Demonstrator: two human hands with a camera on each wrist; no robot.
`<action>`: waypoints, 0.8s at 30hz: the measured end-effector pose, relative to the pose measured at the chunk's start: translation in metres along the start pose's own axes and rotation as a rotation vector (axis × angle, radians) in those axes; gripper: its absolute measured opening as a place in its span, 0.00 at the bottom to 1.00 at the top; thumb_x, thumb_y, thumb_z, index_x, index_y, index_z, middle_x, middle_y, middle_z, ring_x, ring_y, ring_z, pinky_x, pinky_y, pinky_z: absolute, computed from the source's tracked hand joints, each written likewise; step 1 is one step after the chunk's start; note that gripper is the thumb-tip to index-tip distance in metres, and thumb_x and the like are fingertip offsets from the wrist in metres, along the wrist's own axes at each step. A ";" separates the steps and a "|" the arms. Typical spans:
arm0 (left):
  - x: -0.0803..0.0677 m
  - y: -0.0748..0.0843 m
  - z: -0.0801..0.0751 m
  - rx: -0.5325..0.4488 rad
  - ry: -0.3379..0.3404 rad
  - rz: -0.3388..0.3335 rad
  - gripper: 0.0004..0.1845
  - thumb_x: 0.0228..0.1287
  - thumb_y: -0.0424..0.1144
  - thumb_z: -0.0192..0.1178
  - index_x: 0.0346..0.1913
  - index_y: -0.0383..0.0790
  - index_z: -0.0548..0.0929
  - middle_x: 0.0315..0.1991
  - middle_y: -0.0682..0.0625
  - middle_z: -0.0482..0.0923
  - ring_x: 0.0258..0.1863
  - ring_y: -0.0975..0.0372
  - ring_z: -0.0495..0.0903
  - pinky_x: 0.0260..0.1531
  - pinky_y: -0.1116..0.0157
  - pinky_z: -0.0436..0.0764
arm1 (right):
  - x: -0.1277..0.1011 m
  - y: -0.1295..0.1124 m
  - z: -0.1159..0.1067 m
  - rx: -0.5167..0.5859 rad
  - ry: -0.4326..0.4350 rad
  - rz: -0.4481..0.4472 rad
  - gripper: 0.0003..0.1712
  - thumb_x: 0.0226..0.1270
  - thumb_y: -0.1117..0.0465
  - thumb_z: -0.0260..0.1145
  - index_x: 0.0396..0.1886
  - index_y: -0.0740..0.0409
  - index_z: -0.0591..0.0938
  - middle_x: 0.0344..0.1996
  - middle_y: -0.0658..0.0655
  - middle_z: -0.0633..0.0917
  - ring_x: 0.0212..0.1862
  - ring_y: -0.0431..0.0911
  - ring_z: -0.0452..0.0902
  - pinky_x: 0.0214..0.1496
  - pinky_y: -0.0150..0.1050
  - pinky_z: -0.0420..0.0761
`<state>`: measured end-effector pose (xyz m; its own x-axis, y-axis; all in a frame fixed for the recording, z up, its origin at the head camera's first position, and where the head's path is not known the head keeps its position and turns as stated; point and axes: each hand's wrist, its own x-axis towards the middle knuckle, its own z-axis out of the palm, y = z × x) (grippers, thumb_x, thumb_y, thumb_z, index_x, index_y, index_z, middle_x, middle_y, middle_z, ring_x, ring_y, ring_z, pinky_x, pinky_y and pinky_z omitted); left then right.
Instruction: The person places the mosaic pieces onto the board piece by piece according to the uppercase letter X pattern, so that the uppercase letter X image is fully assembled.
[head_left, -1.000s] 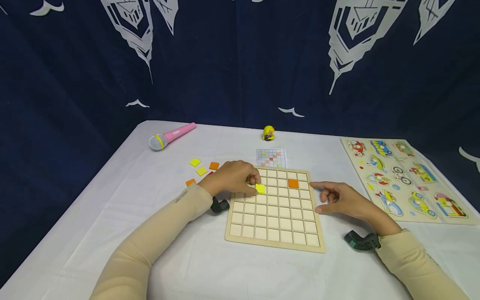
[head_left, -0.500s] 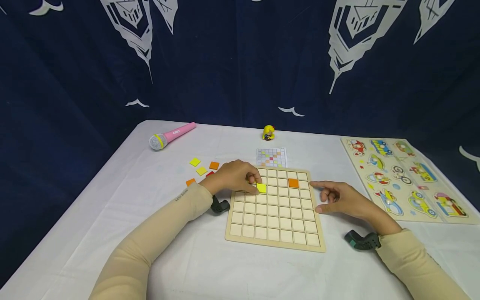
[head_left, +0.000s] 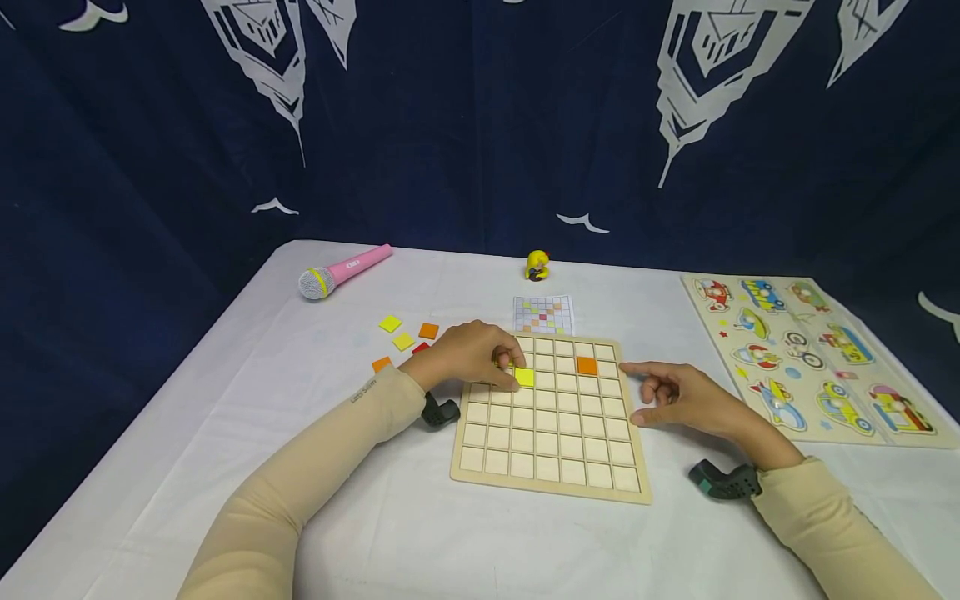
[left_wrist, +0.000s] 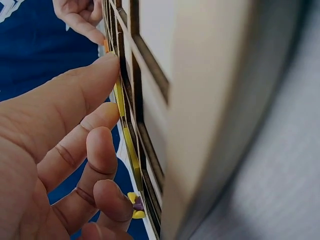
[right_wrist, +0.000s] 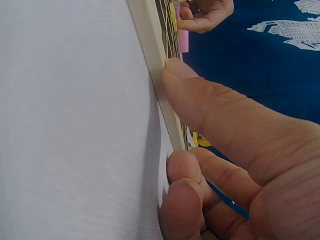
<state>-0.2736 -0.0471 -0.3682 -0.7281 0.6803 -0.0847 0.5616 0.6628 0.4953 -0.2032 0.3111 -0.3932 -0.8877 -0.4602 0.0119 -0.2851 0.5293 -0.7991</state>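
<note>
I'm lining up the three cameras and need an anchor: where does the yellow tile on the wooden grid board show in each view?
Head: the yellow tile lies in the board's upper left part, at the left hand's fingertips.
Left wrist: a thin yellow strip seen edge-on, under the thumb.
Right wrist: a yellow sliver at the top, by the far hand.
Shared landmark: the wooden grid board.

My right hand (right_wrist: 235,165) fills lower right of view, thumb pressed against edge of wooden grid board (right_wrist: 155,65). Fingers curled below on white tablecloth (right_wrist: 70,125). My left hand (right_wrist: 207,12) at top, touching yellow tile (right_wrist: 172,12). Pink microphone (right_wrist: 182,40) behind.
</note>
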 end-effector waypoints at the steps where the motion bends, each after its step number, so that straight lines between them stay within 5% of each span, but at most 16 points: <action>1: 0.000 0.000 0.000 0.000 -0.001 0.000 0.12 0.63 0.46 0.81 0.47 0.50 0.92 0.31 0.62 0.79 0.32 0.69 0.74 0.37 0.66 0.71 | 0.000 0.000 0.000 0.000 0.001 -0.002 0.42 0.60 0.71 0.82 0.71 0.79 0.74 0.34 0.53 0.78 0.30 0.40 0.68 0.32 0.34 0.70; 11: -0.007 -0.004 -0.002 -0.006 -0.004 -0.004 0.12 0.68 0.47 0.77 0.51 0.50 0.91 0.33 0.62 0.81 0.34 0.68 0.74 0.39 0.65 0.72 | 0.000 0.002 0.001 -0.003 -0.002 -0.017 0.42 0.60 0.70 0.82 0.71 0.80 0.74 0.34 0.52 0.78 0.30 0.40 0.68 0.32 0.34 0.71; 18: -0.021 -0.017 -0.011 -0.119 -0.012 0.028 0.13 0.71 0.43 0.74 0.54 0.45 0.90 0.35 0.59 0.82 0.30 0.67 0.73 0.38 0.69 0.71 | 0.000 0.003 0.001 -0.006 0.005 -0.039 0.41 0.60 0.71 0.82 0.70 0.81 0.74 0.34 0.52 0.79 0.30 0.40 0.68 0.31 0.34 0.71; 24: -0.035 -0.033 -0.024 -0.184 -0.019 0.010 0.16 0.72 0.42 0.73 0.59 0.43 0.90 0.41 0.56 0.85 0.39 0.61 0.78 0.45 0.65 0.76 | 0.001 0.004 0.000 -0.001 0.004 -0.044 0.41 0.59 0.72 0.82 0.70 0.81 0.74 0.34 0.52 0.78 0.30 0.40 0.68 0.31 0.34 0.71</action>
<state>-0.2760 -0.1001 -0.3609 -0.7142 0.6936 -0.0939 0.4864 0.5884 0.6459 -0.2052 0.3129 -0.3963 -0.8757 -0.4803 0.0497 -0.3244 0.5091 -0.7973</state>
